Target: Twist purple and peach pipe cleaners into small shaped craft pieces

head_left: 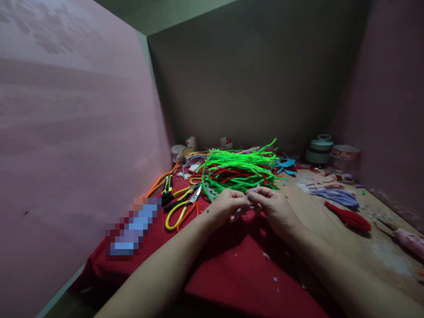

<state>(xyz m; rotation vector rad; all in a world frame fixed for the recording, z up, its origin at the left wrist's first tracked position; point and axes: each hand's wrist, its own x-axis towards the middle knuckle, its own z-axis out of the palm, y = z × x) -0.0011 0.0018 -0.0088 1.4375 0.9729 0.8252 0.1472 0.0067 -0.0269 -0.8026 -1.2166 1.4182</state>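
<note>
My left hand point(228, 205) and my right hand point(273, 205) meet over the red cloth point(238, 269), fingertips pinched close together. Between them is a small light purple piece of fuzzy pipe cleaner point(248, 198), gripped from both sides and mostly hidden by the fingers. Just beyond the hands lies a big heap of bright green pipe cleaners point(238, 159), with red ones point(232, 174) among them. To the left of my left hand rest scissors with yellow and orange handles point(180, 216), pliers point(179, 198) and a yellow-black utility knife point(168, 185).
On the right lie a purple pipe cleaner bundle point(334, 197), a red fuzzy bundle point(347, 216) and a pink-handled tool point(409, 240). A teal lidded pot point(319, 150) and a round tub point(346, 153) stand behind. Walls enclose the left, back and right. A blurred-out object point(134, 227) sits left.
</note>
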